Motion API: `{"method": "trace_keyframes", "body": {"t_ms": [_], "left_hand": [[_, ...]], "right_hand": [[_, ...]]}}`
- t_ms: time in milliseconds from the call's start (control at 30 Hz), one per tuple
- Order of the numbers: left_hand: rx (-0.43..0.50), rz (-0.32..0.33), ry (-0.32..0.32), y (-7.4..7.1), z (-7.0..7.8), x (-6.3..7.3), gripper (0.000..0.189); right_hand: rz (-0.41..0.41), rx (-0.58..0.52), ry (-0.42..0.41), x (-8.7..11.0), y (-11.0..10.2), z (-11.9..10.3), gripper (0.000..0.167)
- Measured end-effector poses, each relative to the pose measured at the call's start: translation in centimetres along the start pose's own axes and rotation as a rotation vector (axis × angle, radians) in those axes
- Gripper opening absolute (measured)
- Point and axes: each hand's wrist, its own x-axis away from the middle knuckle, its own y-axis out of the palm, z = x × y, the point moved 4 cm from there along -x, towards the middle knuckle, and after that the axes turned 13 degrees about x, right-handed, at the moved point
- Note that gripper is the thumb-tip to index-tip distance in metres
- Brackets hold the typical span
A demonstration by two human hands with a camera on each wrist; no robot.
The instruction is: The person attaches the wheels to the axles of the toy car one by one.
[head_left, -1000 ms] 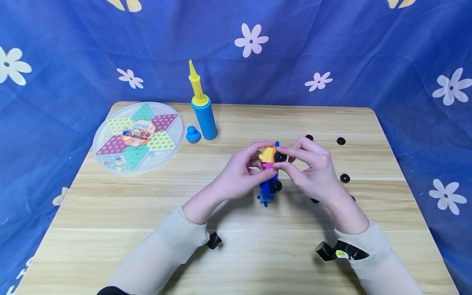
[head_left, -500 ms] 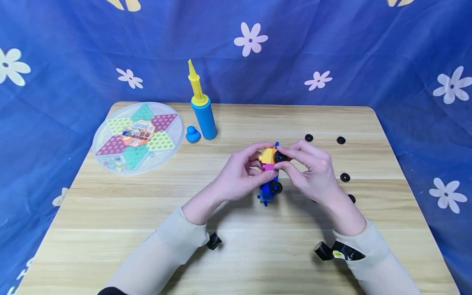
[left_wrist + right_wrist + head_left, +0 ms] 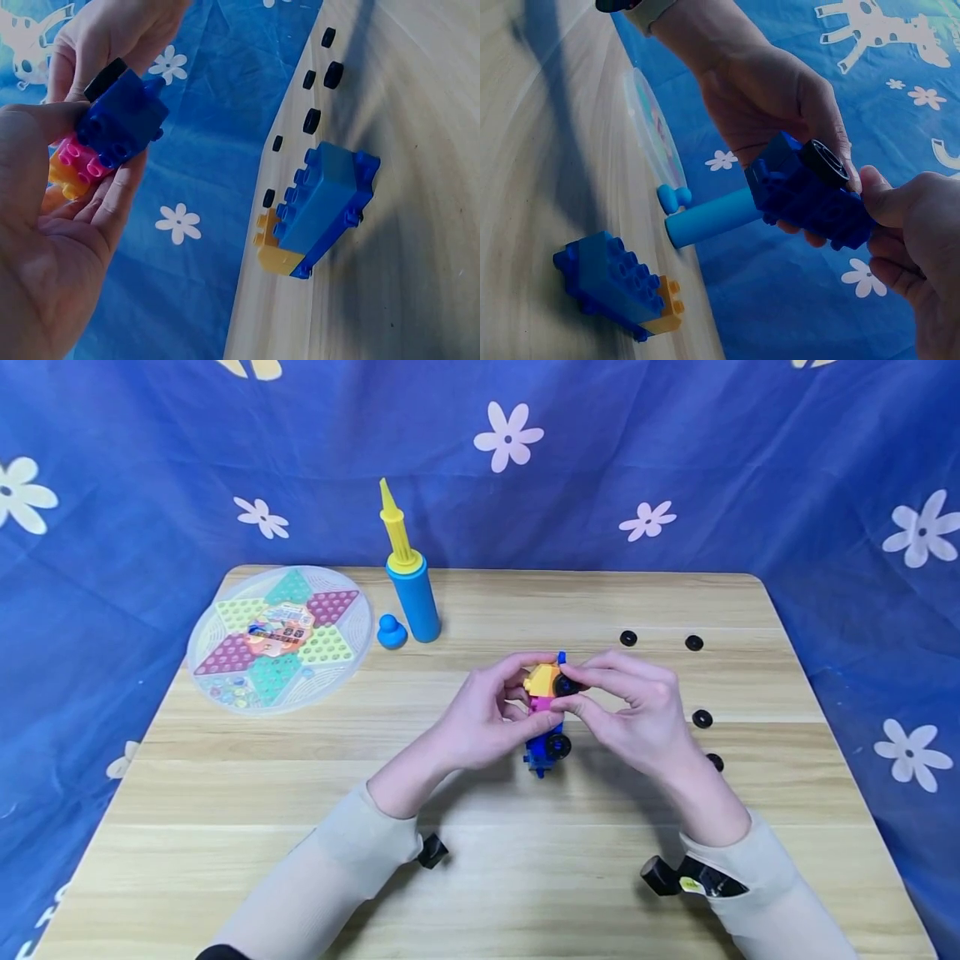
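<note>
My left hand [image 3: 483,714] holds a toy car of building blocks above the table, with a blue base [image 3: 540,752], a pink block [image 3: 540,702] and a yellow block [image 3: 542,681]. A black wheel [image 3: 558,746] sits on the side of the base at the near end. At the far end, the thumb and fingers of my right hand [image 3: 633,714] pinch another black wheel [image 3: 565,685] against the car's side. Whether that wheel is fully seated cannot be seen. In the right wrist view the car's blue underside [image 3: 810,202] shows, and the right fingers cover its far end.
A second block car [image 3: 322,199], blue and yellow, stands on the table below my hands. Several black wheels [image 3: 702,718] lie at the right. A Chinese checkers board [image 3: 352,685], a blue-yellow hand pump [image 3: 415,602] and a small blue knobbed piece [image 3: 392,633] are at the back left.
Both hands keep their hold. The car and the pinched wheel have shifted slightly toward the person and left, and my right hand has sunk a little, uncovering a wheel on the table behind it.
</note>
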Motion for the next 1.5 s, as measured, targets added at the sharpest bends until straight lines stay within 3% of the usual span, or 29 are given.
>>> {"method": "trace_keyframes", "body": {"t_ms": [267,400,567,800,1067,1267,1500], "left_hand": [[-0.03,0.001,0.027,-0.1,0.0,0.0,0.065],[-0.019,-0.002,0.023,-0.2,-0.1,-0.1,0.065],[-0.034,-0.028,0.028,-0.2,-0.2,-0.1,0.063],[-0.04,-0.024,0.007,0.0,-0.4,-0.1,0.062],[-0.064,-0.038,0.026,0.0,-0.2,-0.1,0.063],[-0.051,-0.049,0.028,0.1,-0.2,-0.1,0.063],[-0.055,-0.047,0.022,0.1,-0.2,-0.1,0.063]], "right_hand": [[-0.001,0.015,0.069,0.1,0.5,0.2,0.035],[-0.021,0.041,0.005,0.2,0.5,0.2,0.035],[-0.064,-0.025,-0.062,0.3,0.2,0.5,0.037],[-0.029,-0.016,-0.05,0.5,0.2,0.7,0.038],[-0.075,-0.036,-0.072,0.9,0.2,0.8,0.038],[-0.042,-0.059,-0.055,1.1,0.2,0.8,0.032],[-0.056,-0.072,-0.067,1.1,0.3,0.8,0.038]]}}
